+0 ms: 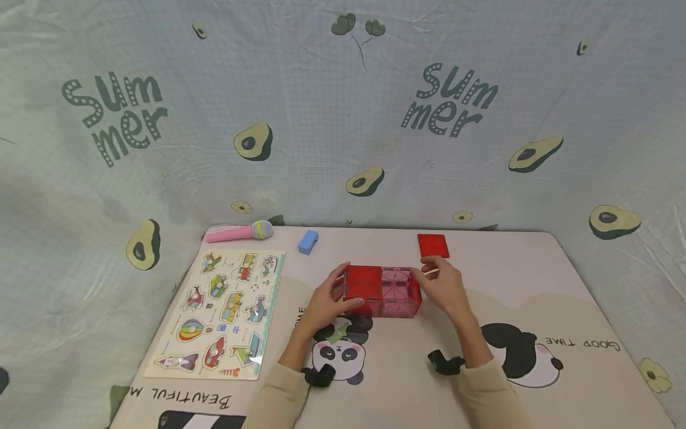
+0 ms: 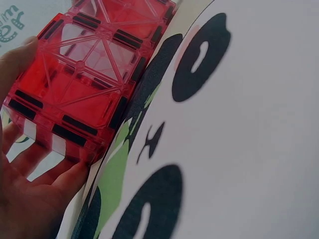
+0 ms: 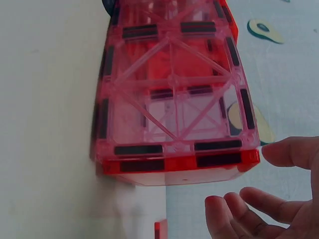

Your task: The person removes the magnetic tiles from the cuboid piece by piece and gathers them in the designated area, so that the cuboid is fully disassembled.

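Observation:
A two-cell box of translucent red and pink magnetic tiles [image 1: 398,308] stands on the table, its left cell topped by a red tile and its right cell uncovered. My left hand [image 1: 324,302] grips the box's left end, thumb along the near side and fingers round the end, as the left wrist view also shows [image 2: 37,191]. Close to the box's far right corner is my right hand [image 1: 445,287], fingers loosely bent and holding nothing. In the right wrist view its thumb tip [image 3: 279,152] is right at the corner. A loose red magnetic tile [image 1: 433,245] lies just beyond the right hand.
On the left lies a vehicle puzzle board [image 1: 214,316] with a pink toy microphone [image 1: 236,233] behind it. A blue block [image 1: 308,242] sits near the back edge. A patterned curtain [image 1: 343,119] hangs behind the table [image 1: 402,381].

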Motion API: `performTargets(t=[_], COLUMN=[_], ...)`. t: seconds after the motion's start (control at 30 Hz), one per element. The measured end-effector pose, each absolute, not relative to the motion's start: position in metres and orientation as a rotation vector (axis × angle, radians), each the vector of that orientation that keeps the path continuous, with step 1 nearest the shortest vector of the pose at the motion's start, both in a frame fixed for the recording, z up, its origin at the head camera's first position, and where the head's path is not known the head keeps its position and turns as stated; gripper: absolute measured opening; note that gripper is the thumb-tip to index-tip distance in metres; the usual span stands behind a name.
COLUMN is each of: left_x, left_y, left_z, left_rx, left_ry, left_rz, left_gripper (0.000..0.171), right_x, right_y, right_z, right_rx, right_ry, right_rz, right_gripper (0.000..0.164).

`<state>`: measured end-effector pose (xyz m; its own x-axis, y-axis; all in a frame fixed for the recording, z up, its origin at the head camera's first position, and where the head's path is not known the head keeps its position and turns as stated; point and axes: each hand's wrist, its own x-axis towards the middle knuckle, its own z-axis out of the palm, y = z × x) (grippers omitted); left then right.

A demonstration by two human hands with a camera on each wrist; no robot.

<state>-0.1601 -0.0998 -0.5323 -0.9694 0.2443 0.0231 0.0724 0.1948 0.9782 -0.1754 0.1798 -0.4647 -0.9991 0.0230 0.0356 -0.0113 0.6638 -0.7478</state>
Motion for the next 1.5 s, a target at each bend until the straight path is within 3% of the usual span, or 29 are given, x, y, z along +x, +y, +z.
performTargets(t=[1.03,1.5], left_x=[-0.16,-0.16], left_y=[-0.098,-0.101], left_z=[-0.531,-0.529], left_rx=[0.294,0.307], left_ry=[2.313,2.298], left_rz=[1.879,1.888], left_gripper=[0.085,0.086], right_x=[-0.161,-0.159], right_y=[0.17,0.186], right_z=[-0.468,-0.474], right_rx=[0.098,-0.038], right_ry=[-2.868,-2.845], right_rz=[1.153,1.168], right_gripper=[0.043,0.039])
